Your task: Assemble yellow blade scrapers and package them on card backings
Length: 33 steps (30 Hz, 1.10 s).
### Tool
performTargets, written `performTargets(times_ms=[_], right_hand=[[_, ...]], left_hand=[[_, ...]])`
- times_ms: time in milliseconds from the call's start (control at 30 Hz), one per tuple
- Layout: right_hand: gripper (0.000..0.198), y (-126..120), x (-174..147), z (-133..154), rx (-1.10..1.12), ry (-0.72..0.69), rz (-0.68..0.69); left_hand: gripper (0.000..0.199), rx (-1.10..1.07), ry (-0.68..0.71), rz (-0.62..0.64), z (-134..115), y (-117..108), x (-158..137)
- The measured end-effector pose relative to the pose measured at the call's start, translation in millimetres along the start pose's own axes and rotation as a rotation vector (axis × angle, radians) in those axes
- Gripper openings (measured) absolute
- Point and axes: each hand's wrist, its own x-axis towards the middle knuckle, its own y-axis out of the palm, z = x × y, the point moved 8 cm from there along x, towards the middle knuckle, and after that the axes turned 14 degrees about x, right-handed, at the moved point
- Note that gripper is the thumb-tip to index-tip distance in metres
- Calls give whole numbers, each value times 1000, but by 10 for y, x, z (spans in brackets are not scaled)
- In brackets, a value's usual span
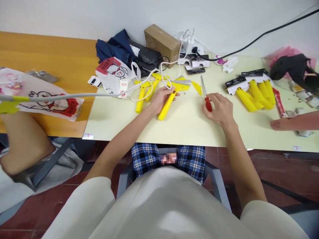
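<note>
My left hand (160,99) is closed on a yellow scraper (167,105), whose handle slants toward me and whose head carries a grey blade edge. In my right hand (220,108) is a screwdriver (208,104) with a red handle, its metal shaft pointing away from me over the table. Between the hands, just beyond them, lies a loose yellow cover piece (196,88). Two more yellow scrapers (140,103) rest to the left of my left hand, partly under a white cable (143,99). Part of my left hand is hidden behind the scraper.
Packaged yellow handles (249,101) with black-and-white cards lie at right. A cardboard box (161,43), a printed plastic bag (113,73) and a dark blue umbrella-like cloth (112,48) stand at the back. A black cable (249,44) crosses above. Other people's arms (299,121) reach in at both sides.
</note>
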Motion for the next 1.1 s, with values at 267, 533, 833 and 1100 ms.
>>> performTargets(times_ms=[267,533,833,1100], right_hand=[[51,200,774,149,103,55,-29],[47,211,910,-102,208,188,-161],[79,-209,553,-1305,32,682,-51],[77,-155,378,-1331,-60,624,-20]], left_hand=[[15,82,46,62,-16,43,-22],[40,38,107,77,-53,30,18],[42,62,96,35,-51,8,44],[40,98,84,32,-60,19,24]])
